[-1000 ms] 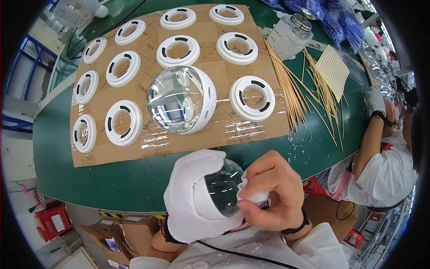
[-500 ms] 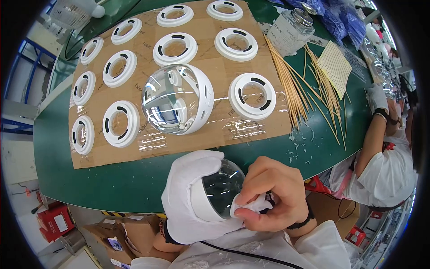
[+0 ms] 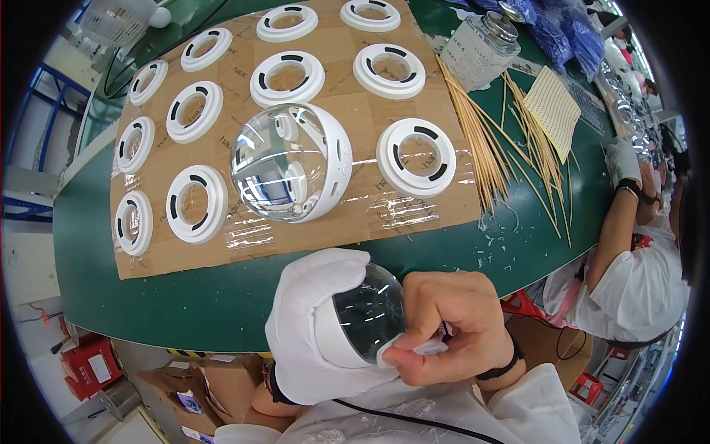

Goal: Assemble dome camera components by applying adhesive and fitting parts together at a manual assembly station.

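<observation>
My left hand (image 3: 299, 333), in a white glove, is wrapped round a white ball-shaped camera part with a dark glossy dome (image 3: 373, 314). It is held over the table's near edge, the dome turned to the right. My bare right hand (image 3: 458, 322) pinches a white wipe (image 3: 399, 349) between thumb and fingers. The wipe presses against the lower right rim of the dome. Beyond my hands, a larger white housing with a clear dome (image 3: 277, 166) rests on its side on a sheet of cardboard (image 3: 310, 240). Beside it lies a white ring (image 3: 416, 157) with black pads.
Several more white rings (image 3: 196, 203) lie in rows on the cardboard. Thin wooden sticks (image 3: 481, 148) and a yellow dotted sheet (image 3: 553, 111) lie to the right, near a glass bottle (image 3: 481, 48) with a metal top. A co-worker's arm (image 3: 614, 229) is at far right.
My right hand has slid the wipe slightly down and left along the dome's rim, and its fingers have folded lower. My left hand keeps its hold on the ball-shaped part.
</observation>
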`<state>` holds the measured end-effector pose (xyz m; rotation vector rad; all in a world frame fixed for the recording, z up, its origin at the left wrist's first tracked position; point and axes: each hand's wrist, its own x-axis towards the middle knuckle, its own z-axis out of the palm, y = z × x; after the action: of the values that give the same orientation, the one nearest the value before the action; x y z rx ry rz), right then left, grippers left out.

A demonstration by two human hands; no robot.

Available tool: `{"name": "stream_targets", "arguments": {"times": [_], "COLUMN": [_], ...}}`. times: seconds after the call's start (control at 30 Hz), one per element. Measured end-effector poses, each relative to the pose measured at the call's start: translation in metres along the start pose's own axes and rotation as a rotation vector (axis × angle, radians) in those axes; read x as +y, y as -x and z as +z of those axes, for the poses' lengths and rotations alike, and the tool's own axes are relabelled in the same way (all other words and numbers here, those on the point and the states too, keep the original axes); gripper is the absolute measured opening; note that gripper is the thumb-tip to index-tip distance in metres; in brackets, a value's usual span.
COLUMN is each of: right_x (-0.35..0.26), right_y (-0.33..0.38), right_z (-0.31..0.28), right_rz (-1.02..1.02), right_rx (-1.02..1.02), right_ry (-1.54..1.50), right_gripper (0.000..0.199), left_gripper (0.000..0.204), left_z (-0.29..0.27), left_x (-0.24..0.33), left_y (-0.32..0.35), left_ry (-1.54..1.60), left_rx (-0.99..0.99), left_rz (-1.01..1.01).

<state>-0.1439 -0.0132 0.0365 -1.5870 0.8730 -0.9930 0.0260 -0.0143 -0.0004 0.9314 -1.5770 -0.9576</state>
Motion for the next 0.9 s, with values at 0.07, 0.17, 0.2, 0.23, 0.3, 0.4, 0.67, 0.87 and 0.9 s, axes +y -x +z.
{"name": "stream_targets", "arguments": {"times": [0.07, 0.17, 0.2, 0.23, 0.3, 0.4, 0.67, 0.87, 0.9], "right_x": [0.002, 0.006, 0.006, 0.006, 0.003, -0.002, -0.002, 0.001, -0.001], "right_y": [0.003, -0.001, -0.002, -0.004, -0.005, -0.002, -0.008, -0.01, -0.011], "right_z": [0.008, 0.009, 0.007, 0.003, 0.002, 0.005, -0.006, -0.008, -0.009], "right_rz": [0.148, 0.159, 0.159, -0.013, -0.169, -0.013, -0.07, -0.135, -0.089], "right_rx": [0.245, 0.338, 0.333, 0.175, 0.036, 0.197, -0.014, -0.068, -0.08], "right_ry": [-0.164, -0.233, -0.237, -0.072, 0.098, 0.105, 0.076, 0.064, 0.051], "right_gripper": [0.027, 0.028, 0.028, 0.028, 0.027, 0.029, 0.032, 0.034, 0.033], "left_gripper": [0.069, 0.067, 0.066, 0.065, 0.065, 0.063, 0.061, 0.063, 0.063], "left_z": [0.003, 0.004, 0.001, -0.001, 0.0, 0.0, -0.001, -0.005, -0.006], "left_x": [0.003, 0.003, 0.0, -0.002, -0.003, -0.002, 0.0, 0.001, 0.0], "left_y": [0.0, 0.0, 0.0, 0.0, 0.002, 0.004, 0.002, -0.001, -0.001], "left_ry": [0.01, -0.002, 0.002, 0.006, 0.009, -0.045, 0.003, 0.04, 0.032], "left_rx": [0.015, 0.044, 0.019, -0.005, 0.007, 0.007, -0.012, -0.042, -0.053], "left_rz": [0.001, -0.037, -0.013, 0.011, 0.009, 0.027, 0.027, 0.015, 0.014]}}
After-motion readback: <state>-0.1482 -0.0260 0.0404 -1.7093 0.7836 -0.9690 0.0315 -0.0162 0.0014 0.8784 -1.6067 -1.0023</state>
